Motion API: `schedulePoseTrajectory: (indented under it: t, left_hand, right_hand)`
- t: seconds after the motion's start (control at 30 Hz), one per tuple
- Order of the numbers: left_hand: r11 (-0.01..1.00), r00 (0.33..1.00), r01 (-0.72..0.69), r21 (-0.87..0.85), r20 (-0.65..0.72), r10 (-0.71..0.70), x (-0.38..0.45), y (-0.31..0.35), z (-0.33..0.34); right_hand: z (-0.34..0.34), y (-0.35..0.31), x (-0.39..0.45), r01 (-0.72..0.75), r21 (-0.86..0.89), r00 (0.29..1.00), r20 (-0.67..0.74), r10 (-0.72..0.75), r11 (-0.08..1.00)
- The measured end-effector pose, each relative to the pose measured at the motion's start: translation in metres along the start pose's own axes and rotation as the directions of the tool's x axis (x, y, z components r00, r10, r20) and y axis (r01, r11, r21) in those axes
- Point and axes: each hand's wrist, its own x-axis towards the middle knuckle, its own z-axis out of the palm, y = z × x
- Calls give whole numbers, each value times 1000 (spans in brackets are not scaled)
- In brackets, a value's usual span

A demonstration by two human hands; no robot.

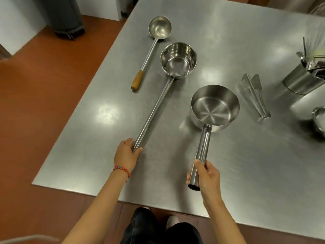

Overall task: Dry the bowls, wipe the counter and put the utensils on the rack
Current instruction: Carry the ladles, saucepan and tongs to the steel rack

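Three steel scoops lie on the steel counter [246, 155]. My left hand [125, 154] grips the near end of the long-handled deep scoop [178, 60], whose bowl sits at mid-counter. My right hand [207, 176] grips the thick tubular handle of the wide shallow scoop [215, 105], its bowl in front of me. A round ladle [159, 29] with a wooden grip lies untouched at the far left, handle toward me.
Steel tongs [253, 95] lie to the right of the shallow scoop. A steel canister [302, 80] holding utensils stands at the right edge, with a steel bowl [319, 118] partly in view below it. A dark bin [65, 16] stands on the brown floor at far left.
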Motion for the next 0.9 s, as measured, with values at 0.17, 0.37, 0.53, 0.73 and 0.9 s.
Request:
schedulePoseTrajectory:
  t: [0.17, 0.37, 0.53, 0.73, 0.9]
  left_hand:
    - [996, 997, 14, -86, 73, -8, 0, 14, 7]
    - [654, 887, 413, -634, 443, -131, -13, 47, 7]
    - [580, 850, 478, -660, 514, -116, -22, 64, 11]
    - [670, 901, 393, -630, 411, -141, -48, 80, 19]
    - [658, 928, 349, -667, 342, -146, -84, 88, 27]
  right_hand:
    - [-6, 1, -3, -5, 11, 999, -36, 5, 1000]
    - [-18, 4, -10, -20, 19, 999, -33, 21, 1000]
    - [-32, 3, -15, -3, -11, 1000, -1, 3, 1000]
    - [-52, -2, -18, 28, -10, 996, 83, -27, 1000]
    - [-79, -13, -17, 50, -65, 984, 173, -38, 997]
